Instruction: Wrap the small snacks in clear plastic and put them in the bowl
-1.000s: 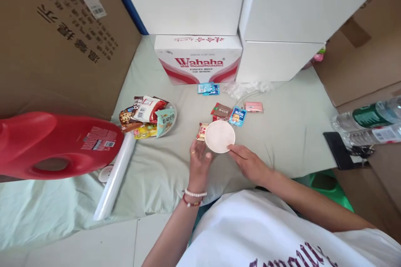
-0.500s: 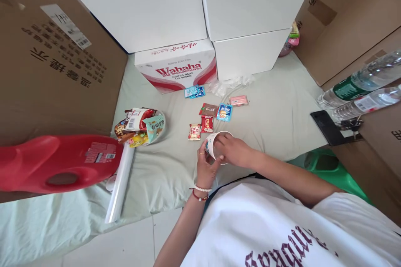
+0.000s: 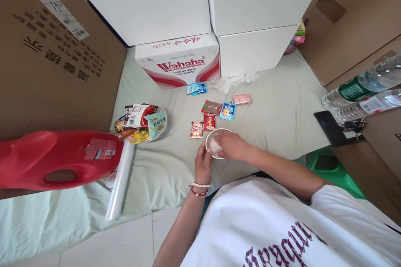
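A round, white, paper-looking cup (image 3: pixel 215 133) is near the front edge of the pale green, cloth-covered surface (image 3: pixel 275 129), its open mouth facing up towards the camera. Whether its base rests on the cloth cannot be told. The left hand (image 3: pixel 203 166) grips the cup's left side, fingers curled around the outer wall and thumb near the rim. The right hand (image 3: pixel 233 146) reaches into the mouth from the right; its fingertips are hidden, so whether they pinch anything cannot be told. Just beside them in the cup is a translucent white, crumpled wad (image 3: pixel 215 147), perhaps thin plastic film.

The cup looks light and thin-walled, likely to dent if squeezed and to tip easily. The rolled rim is probably its stiffest part, so a gentle hold just below it, with fingers spread around the wall, should suit best. The wad seems soft, nearly weightless and perhaps slippery; a gathered pinch would likely hold better than one fold. Farther from the front edge lie a small cream-and-red packet (image 3: pixel 196 129) and a small, shiny red packet (image 3: pixel 209 122).
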